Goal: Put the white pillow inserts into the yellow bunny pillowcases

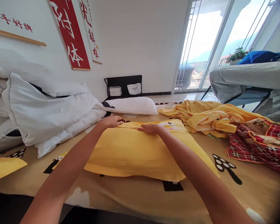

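Note:
A plump pillow in a yellow pillowcase [130, 152] lies on the bed in front of me, with a folded flap along its far edge. My left hand [112, 121] is closed on the far left part of that edge, its fingertips partly hidden. Farther right, my right hand [150, 128] grips the flap of the same pillowcase, thumb and fingers at the fold. A patch of white print shows beyond the right hand. Both forearms reach across the bed, the right one over the pillow.
White pillows [53, 115] are heaped at the left, and another white pillow [133, 105] lies beyond. A crumpled yellow cloth [207, 115] and a red plaid cloth [259, 146] lie right on the patterned bedsheet [200, 193]. A covered table [252, 74] stands near the glass door.

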### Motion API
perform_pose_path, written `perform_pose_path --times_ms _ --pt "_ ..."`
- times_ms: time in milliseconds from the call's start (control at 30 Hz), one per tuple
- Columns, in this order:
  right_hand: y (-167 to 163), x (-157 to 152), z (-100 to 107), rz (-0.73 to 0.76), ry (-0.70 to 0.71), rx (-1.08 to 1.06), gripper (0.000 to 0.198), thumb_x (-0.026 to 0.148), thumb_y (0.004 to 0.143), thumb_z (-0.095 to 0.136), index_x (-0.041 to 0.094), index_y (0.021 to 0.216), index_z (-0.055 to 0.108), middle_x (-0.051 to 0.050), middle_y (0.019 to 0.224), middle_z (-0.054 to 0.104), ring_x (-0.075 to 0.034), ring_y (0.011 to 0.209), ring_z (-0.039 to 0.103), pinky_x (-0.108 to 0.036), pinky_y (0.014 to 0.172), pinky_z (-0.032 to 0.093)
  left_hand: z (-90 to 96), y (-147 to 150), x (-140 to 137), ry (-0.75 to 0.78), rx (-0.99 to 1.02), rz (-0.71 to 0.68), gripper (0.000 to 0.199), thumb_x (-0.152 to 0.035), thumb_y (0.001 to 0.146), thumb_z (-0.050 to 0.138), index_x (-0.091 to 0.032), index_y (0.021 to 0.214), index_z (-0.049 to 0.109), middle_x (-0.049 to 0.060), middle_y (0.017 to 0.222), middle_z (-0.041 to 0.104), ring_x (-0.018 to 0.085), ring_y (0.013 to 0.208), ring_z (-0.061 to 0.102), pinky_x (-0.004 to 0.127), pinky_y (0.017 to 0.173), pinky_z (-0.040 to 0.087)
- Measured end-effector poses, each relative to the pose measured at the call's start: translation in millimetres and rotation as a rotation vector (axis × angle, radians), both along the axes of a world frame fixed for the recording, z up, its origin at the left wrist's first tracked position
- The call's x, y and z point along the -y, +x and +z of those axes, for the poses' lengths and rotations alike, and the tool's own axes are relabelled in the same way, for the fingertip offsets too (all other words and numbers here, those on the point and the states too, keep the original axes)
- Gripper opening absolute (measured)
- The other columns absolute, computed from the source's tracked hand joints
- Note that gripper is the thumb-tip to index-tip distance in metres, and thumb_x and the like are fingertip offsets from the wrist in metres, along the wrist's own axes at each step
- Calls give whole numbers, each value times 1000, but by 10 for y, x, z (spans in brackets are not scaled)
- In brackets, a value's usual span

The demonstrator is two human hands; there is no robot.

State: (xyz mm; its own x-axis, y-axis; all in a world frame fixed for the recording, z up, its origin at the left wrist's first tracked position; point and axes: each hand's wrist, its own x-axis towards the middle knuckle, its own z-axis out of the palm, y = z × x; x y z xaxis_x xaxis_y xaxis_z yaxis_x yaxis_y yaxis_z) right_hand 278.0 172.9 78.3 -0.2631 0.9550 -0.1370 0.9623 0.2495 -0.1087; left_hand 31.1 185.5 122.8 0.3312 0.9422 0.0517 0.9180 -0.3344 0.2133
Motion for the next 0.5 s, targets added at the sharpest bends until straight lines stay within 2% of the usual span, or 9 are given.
perform_pose_path --times_ms 100,133,200,300,367,433,500 --pt "-334 -28 -131 -64 -12 10 71 61 92 17 15 135 50 -19 137 50 -35 125 46 -57 104 24 -221 445 -177 -24 -56 -19 48 -37 89 41 -22 134 50 9 143 47 27 133 41 42 110 28" --pt "-381 12 -195 -77 13 10 73 60 93 14 13 137 47 -21 140 46 -36 129 42 -59 104 22 -352 518 -209 -42 -65 -28 51 -38 91 37 -23 139 44 7 148 41 25 136 36 42 112 23" --pt "-285 138 -337 -58 67 2 73 62 92 14 16 143 38 -18 148 36 -33 138 29 -55 109 16 -635 494 -220 -100 -82 -49 54 -45 93 32 -26 144 37 4 152 33 21 141 28 42 115 18" --pt "335 382 -576 -69 137 -4 66 61 93 14 27 147 31 -6 155 25 -22 143 17 -46 114 10 -960 31 -149 -140 -103 14 60 -55 93 22 -28 146 31 2 156 21 22 145 17 48 115 11" --pt "889 548 -738 -241 190 -10 65 60 93 11 28 148 28 -2 156 22 -21 144 16 -48 115 12 -1076 -438 -79 -116 -115 199 67 -61 90 21 -27 148 26 2 157 16 25 145 13 52 115 11" --pt "1359 665 -836 -364 125 -71 70 61 92 7 26 150 21 -2 156 21 -22 143 20 -47 113 23 -1124 -866 2 -149 -42 248 70 -58 90 23 -20 149 27 5 155 21 24 144 19 44 114 20" --pt "1643 665 -785 -394 29 -76 74 65 91 8 23 149 26 -4 153 29 -25 138 32 -46 109 33 -1090 -1136 71 -126 27 254 68 -56 88 27 -18 144 38 6 149 35 23 139 33 38 110 29"
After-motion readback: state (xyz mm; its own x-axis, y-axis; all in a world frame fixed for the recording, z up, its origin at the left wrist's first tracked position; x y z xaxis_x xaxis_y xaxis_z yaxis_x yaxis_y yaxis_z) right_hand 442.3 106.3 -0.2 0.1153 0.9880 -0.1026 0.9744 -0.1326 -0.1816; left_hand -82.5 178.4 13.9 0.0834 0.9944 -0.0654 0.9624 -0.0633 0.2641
